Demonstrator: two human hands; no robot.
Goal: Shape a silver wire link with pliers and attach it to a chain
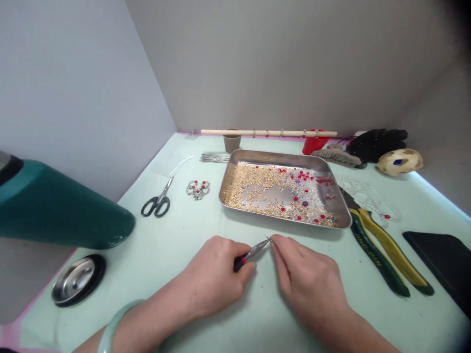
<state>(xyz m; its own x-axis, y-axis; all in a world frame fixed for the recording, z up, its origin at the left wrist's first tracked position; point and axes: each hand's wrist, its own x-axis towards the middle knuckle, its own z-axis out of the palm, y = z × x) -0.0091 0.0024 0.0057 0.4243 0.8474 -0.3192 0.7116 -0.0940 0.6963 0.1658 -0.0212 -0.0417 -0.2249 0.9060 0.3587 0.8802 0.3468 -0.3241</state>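
My left hand (211, 277) grips small red-handled pliers (250, 255), whose thin jaws point right and up. My right hand (305, 279) pinches a tiny piece of wire (270, 239) at the pliers' tip, just in front of the metal tray (235, 158). The tray holds several gold, red and clear beads (279, 189). A pale green bangle (114, 326) circles my left wrist. Both hands rest low over the light green table mat (176, 235).
Black-handled scissors (159, 200) and a small beaded wire piece (197, 189) lie left of the tray. Large yellow-green pliers (382, 255) and a black pad (441, 260) lie right. A teal bottle (55, 206) and metal lid (77, 280) sit at left. A wooden rod (268, 133) spans the back.
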